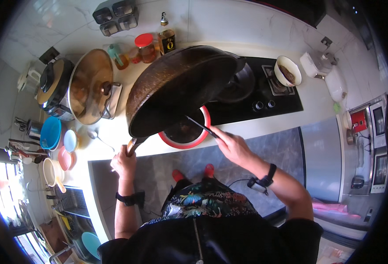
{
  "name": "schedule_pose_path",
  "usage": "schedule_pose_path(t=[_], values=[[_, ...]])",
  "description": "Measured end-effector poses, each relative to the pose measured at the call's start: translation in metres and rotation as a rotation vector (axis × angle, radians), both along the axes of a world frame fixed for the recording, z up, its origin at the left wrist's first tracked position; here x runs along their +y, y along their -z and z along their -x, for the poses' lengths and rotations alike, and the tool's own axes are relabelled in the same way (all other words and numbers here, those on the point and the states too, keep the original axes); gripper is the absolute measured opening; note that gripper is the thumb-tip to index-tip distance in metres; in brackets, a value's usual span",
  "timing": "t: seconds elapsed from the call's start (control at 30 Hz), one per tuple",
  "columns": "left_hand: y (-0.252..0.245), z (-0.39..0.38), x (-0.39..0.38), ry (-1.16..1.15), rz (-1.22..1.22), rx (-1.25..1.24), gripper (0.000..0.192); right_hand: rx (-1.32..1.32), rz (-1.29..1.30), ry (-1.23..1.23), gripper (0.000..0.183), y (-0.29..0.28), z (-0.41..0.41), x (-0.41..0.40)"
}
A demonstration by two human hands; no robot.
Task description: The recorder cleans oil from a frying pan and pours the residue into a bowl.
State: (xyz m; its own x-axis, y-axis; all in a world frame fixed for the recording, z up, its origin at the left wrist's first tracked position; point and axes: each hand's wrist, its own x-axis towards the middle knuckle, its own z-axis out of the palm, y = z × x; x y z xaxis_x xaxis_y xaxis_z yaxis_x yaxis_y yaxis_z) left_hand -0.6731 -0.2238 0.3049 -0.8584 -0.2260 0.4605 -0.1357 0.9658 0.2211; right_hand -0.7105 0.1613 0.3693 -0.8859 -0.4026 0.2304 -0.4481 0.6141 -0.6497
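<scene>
A large dark wok [167, 79] is lifted and tipped on its side over the counter, its handle held in my left hand [124, 163]. Below its lower edge, a bowl with a red and white rim [206, 120] stands near the counter's front edge with dark food inside. My right hand [232, 147] grips the handle of a thin dark utensil [202, 124], whose tip reaches to the wok's edge above the bowl. The kind of utensil cannot be told. What the wok holds is lost in shadow.
Behind the wok lies a black gas hob [280, 105], with a white bowl of food [288, 72] on its far burner. A glass lid [90, 87] leans by a rice cooker [53, 85] at left. Bottles and a red-lidded jar [146, 49] line the wall; a spoon [98, 137] lies on the counter.
</scene>
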Motion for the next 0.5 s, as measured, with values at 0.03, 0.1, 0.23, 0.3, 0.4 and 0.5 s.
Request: schedule_pose_path(t=[0.03, 0.1, 0.23, 0.3, 0.4, 0.5], values=[[0.002, 0.001, 0.000, -0.015, -0.012, -0.012, 0.013, 0.040, -0.032, -0.004, 0.048, -0.006, 0.008, -0.005], [0.007, 0.002, 0.001, -0.019, -0.011, -0.004, 0.014, 0.098, -0.132, -0.009, 0.049, -0.010, 0.015, -0.003], [0.002, 0.000, 0.002, -0.039, -0.019, -0.003, 0.016, 0.111, -0.337, -0.065, 0.052, -0.011, -0.003, 0.021], [0.005, -0.005, 0.001, -0.069, -0.016, -0.010, 0.016, 0.007, -0.356, -0.057, 0.050, -0.017, -0.004, 0.030], [0.006, -0.007, 0.001, -0.079, -0.021, -0.006, 0.017, 0.050, -0.253, 0.030, 0.050, -0.015, 0.018, 0.020], [0.007, -0.004, 0.004, -0.085, -0.041, 0.021, 0.017, 0.067, -0.175, 0.043, 0.050, -0.001, 0.018, 0.011]])
